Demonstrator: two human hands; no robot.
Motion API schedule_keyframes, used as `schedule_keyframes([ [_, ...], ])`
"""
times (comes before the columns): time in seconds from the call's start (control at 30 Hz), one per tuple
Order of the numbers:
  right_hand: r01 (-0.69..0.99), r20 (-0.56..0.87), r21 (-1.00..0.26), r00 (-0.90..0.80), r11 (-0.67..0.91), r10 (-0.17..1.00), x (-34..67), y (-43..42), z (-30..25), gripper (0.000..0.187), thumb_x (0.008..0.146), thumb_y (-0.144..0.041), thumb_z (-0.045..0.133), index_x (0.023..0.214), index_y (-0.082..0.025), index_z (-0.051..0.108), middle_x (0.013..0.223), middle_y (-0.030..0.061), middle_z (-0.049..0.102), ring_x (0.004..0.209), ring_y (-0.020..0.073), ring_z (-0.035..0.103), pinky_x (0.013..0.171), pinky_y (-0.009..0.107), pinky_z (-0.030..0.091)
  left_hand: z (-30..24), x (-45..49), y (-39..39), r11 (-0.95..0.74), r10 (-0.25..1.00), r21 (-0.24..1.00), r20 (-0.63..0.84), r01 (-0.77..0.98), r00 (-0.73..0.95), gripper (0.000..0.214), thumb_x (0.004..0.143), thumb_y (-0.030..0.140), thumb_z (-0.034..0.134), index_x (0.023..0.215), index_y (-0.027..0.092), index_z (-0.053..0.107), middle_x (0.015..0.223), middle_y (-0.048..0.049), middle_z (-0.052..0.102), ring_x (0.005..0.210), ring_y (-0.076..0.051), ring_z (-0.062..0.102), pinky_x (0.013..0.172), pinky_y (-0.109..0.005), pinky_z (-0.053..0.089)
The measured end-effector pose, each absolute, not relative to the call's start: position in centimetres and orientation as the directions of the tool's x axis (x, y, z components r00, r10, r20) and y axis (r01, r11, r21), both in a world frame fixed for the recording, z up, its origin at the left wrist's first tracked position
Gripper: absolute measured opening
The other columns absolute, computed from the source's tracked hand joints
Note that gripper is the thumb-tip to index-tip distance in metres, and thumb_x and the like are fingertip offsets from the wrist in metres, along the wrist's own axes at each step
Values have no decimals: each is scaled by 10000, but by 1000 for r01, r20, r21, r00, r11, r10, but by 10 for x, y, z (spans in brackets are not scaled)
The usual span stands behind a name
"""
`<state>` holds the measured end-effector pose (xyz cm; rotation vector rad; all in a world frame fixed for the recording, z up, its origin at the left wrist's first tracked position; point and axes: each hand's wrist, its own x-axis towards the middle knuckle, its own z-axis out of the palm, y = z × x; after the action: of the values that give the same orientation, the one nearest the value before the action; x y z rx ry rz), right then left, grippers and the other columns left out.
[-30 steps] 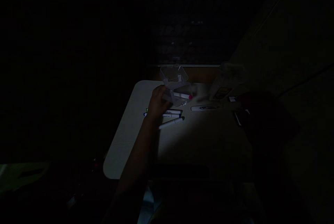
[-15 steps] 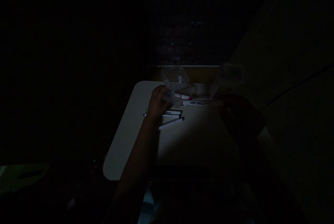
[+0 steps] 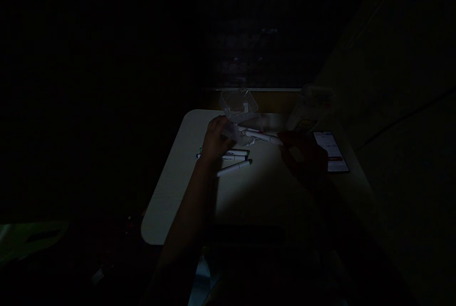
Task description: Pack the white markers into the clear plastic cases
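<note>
My left hand (image 3: 216, 138) is closed around the left side of a clear plastic box (image 3: 239, 106), whose lid stands up at the back. In my right hand (image 3: 302, 154) is a white marker (image 3: 261, 136), pinched at its right end, with its left end at the box's opening. Another marker seems to lie in the box behind it, mostly hidden. Just in front of the box are several white markers with green and blue ends, among them a green-tipped marker (image 3: 235, 167); my left hand and wrist partly cover them.
Everything rests on a pale table (image 3: 167, 192) with rounded corners. A lit phone (image 3: 331, 151) lies right of my right hand. A clear container (image 3: 309, 106) with a dark label stands at the back right. The surroundings are very dark.
My right hand has moved left with the marker, bringing its tip into the box's opening. The phone has come into view behind it. My left hand stays on the box.
</note>
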<state>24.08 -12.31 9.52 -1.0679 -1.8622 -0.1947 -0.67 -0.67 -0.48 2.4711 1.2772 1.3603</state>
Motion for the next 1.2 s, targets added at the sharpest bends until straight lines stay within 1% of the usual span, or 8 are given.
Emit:
schedule_keyframes([
  [0.2,729,802,-281,-179,625,570,241,-119,92,203,829,-137,547,992,-226,630,946,35,715,821,145,669,721,284,552,-8,-7,-6,-660,678,411,687,629,262,631,784,427,634,1342,237,409,1293,-111,519,1229,-281,480,1018,-464,434],
  [0.43,695,762,-330,-204,639,615,240,-116,88,209,831,-105,506,940,-225,638,912,35,713,880,154,672,782,307,547,-6,-7,-7,-663,685,425,676,617,270,616,797,464,609,1336,237,418,1296,-119,516,1233,-289,474,1024,-478,422],
  [0.6,711,741,-341,-200,616,641,242,-117,85,183,831,-127,500,908,-222,637,897,32,708,867,150,668,774,308,540,-3,-6,-8,-631,712,428,651,647,262,593,796,451,606,1319,236,428,1284,-117,528,1227,-290,482,1022,-481,420],
  [0.77,713,721,-341,-220,613,657,242,-116,85,173,834,-130,488,886,-215,630,863,39,705,839,155,669,759,313,538,-6,-7,-7,-615,721,435,648,657,245,630,779,462,625,1333,246,417,1306,-116,519,1243,-297,476,1024,-480,419],
  [0.97,681,704,-367,-242,634,667,241,-115,79,157,831,-123,500,877,-199,630,852,42,700,799,143,656,716,286,523,-12,-10,-3,-634,698,419,672,650,248,644,771,452,638,1337,236,420,1298,-124,525,1239,-298,479,1025,-478,421],
  [1.07,669,620,-422,-280,612,733,237,-112,68,159,840,-150,495,872,-195,644,864,46,700,813,153,647,738,302,518,-12,-9,-4,-627,706,430,667,649,239,654,770,455,644,1345,246,414,1313,-125,517,1246,-299,474,1022,-489,421],
  [1.13,660,509,-447,-367,604,779,233,-109,56,178,852,-166,489,918,-183,654,911,60,695,859,163,637,768,310,514,-11,-9,-5,-623,710,435,664,649,236,650,776,465,635,1347,246,414,1318,-123,513,1247,-294,472,1023,-485,421],
  [1.2,647,385,-447,-484,618,786,226,-107,42,209,864,-184,491,991,-168,656,999,80,683,934,178,619,815,321,508,-10,-8,-5,-625,711,436,661,647,240,646,782,480,620,1346,240,417,1316,-123,514,1247,-292,471,1029,-480,417],
])
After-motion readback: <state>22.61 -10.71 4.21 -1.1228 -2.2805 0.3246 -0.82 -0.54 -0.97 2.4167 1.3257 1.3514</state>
